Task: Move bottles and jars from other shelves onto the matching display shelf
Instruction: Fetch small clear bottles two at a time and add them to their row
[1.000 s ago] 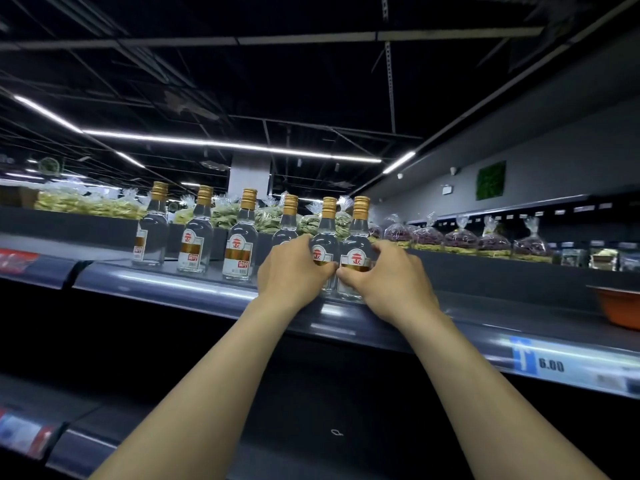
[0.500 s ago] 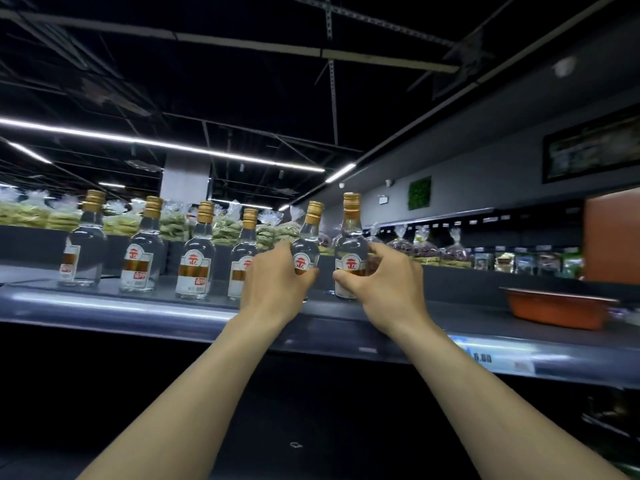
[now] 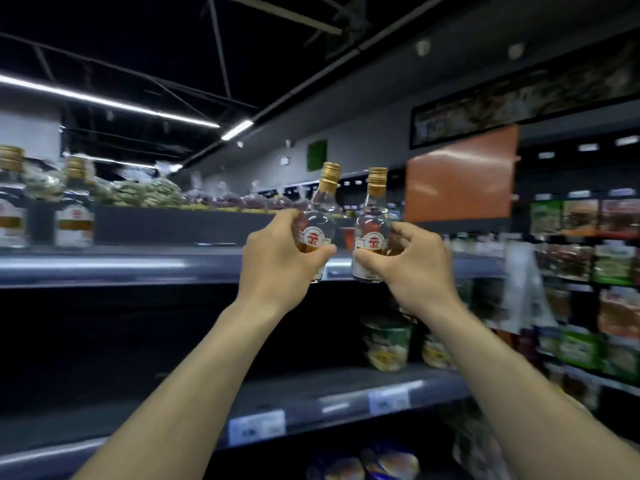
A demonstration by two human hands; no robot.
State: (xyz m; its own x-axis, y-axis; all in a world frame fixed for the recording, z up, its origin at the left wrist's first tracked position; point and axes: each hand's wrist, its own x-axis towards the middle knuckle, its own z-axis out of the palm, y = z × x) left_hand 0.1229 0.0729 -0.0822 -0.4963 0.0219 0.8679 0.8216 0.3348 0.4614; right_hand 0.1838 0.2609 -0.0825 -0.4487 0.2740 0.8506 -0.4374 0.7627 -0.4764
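I read a red 金 on the left bottle [image 3: 320,220] and the right bottle [image 3: 372,233]; the shelf's price tags [image 3: 257,427] are too blurred.

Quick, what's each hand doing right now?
Left hand: holds the tilted bottle, lifted clear of the shelf.
Right hand: holds the upright bottle, also lifted.

clear bottles [image 3: 371,233], gold caps [image 3: 330,170], red-white labels [image 3: 374,242]

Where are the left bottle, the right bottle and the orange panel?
left bottle [image 3: 313,236]: head view, on its red-and-white label.
right bottle [image 3: 374,242]: head view, on its front label.
orange panel [image 3: 460,174]: head view, on the middle of its face.
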